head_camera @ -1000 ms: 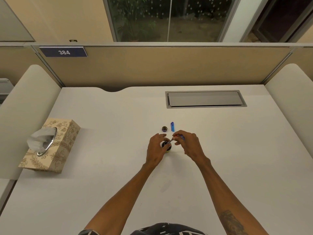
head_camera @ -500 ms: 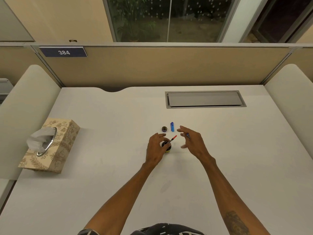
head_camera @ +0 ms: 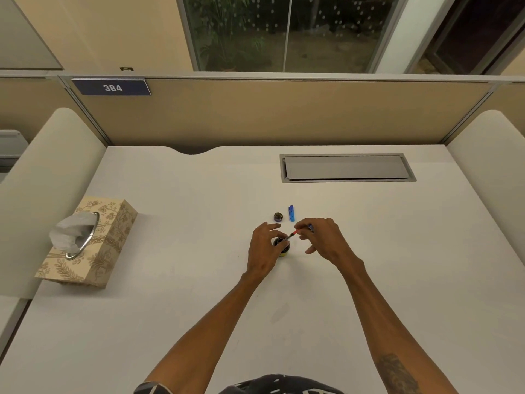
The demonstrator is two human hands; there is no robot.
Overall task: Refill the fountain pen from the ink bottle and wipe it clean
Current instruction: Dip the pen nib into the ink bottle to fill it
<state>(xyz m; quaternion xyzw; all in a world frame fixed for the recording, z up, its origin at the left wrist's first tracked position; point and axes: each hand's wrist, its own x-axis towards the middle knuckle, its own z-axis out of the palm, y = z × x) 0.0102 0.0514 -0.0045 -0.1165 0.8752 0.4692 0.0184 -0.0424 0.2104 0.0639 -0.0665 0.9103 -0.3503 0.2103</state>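
Red upper end, dark shaft: fountain pen (head_camera: 291,236), head view, slanted, nib end down in the mouth of the ink bottle (head_camera: 284,249) at mid-desk. Left hand (head_camera: 264,251) at bottle's 9 o'clock, fingers curled round it, steadying. Right hand (head_camera: 324,241) at 2 o'clock, thumb and forefinger pinching the pen's red end. Bottle lid (head_camera: 278,216) at 12 o'clock, blue cap (head_camera: 291,213) at 1 o'clock, both lying apart. Tissue box (head_camera: 85,240) well out at 9 o'clock. Step judged: drawing up ink. Next: slow working of the filler, bottle kept upright, then lift-out and a reach for tissue.
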